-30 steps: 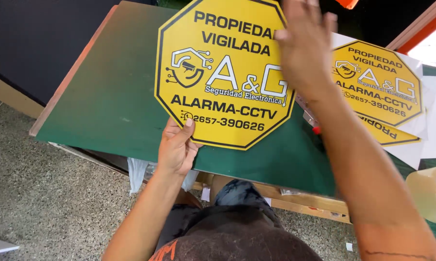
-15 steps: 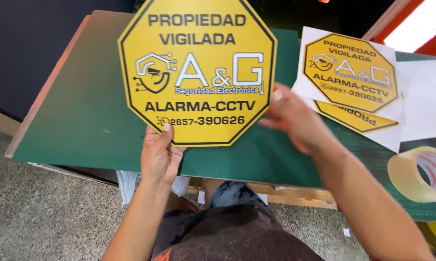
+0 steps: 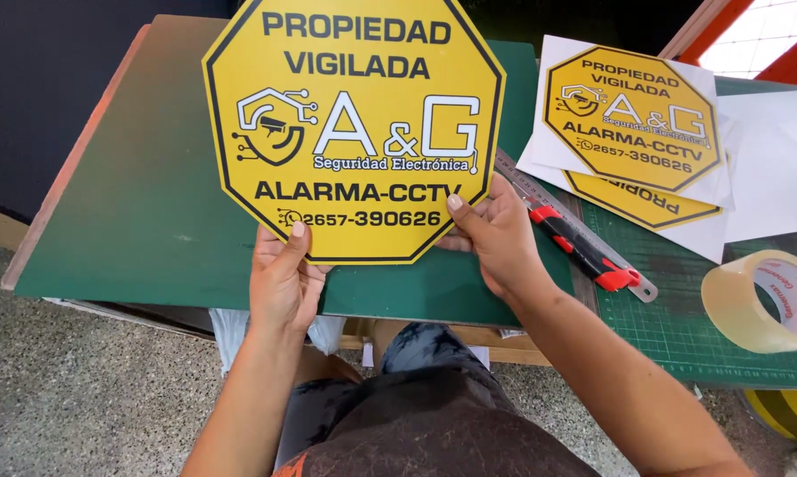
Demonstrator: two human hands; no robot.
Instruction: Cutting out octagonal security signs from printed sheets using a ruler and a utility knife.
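above the green table (image 3: 133,221) both hands, left (image 3: 283,283) and right (image 3: 495,234), pinch the lower edge of the yellow sign (image 3: 354,132), which looks light, stiff and smooth.

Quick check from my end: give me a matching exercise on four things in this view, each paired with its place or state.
Things:
1. octagonal yellow sign
2. red utility knife
3. roll of clear tape
4. printed sheets

Places or states:
A. stacked on the table, far right of the sign
B. held up by both hands
C. lying beside a metal ruler
D. resting on the gridded cutting mat

Pairs: 1-B, 2-C, 3-D, 4-A
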